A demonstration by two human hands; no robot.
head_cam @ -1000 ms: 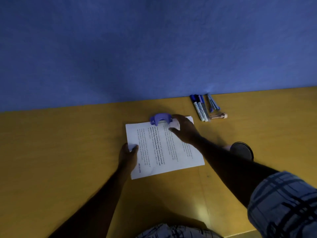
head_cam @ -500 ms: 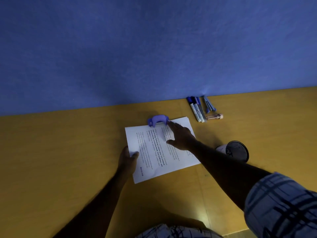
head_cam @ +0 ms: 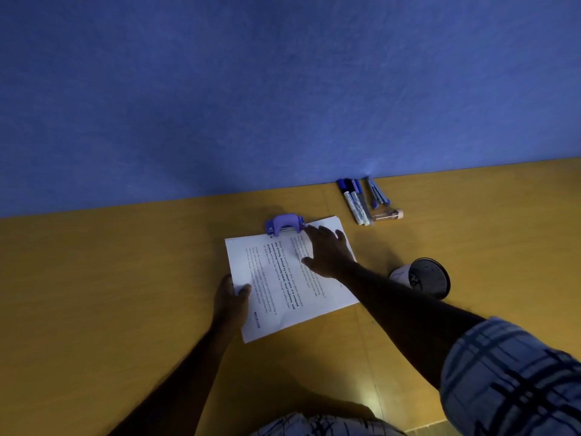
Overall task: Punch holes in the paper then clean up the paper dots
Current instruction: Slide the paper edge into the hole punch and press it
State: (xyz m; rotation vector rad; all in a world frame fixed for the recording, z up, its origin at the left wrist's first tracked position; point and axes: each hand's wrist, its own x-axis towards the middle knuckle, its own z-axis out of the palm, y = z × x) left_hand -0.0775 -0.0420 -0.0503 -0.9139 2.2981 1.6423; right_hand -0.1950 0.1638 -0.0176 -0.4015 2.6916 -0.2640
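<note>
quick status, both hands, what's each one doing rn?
Left hand: closed on the near-left edge of the paper, thumb on top.
Right hand: open, fingers spread flat on the paper, beside the hole punch, holding nothing.

left hand (head_cam: 231, 305): bare, no ring, watch or band showing; forearm bare up to the bottom edge of the frame
right hand (head_cam: 328, 254): bare, nothing worn on fingers or wrist; forearm uncovered as far as the cuff
right sleeve (head_cam: 512, 377): pale blue-grey cloth crossed by dark navy checked bands, ending partway along the forearm, the rounded cuff the widest thing in the lower right corner
shirt front (head_cam: 317, 424): same pale cloth with dark plaid lines, a narrow strip left of the right sleeve, between the two forearms
</note>
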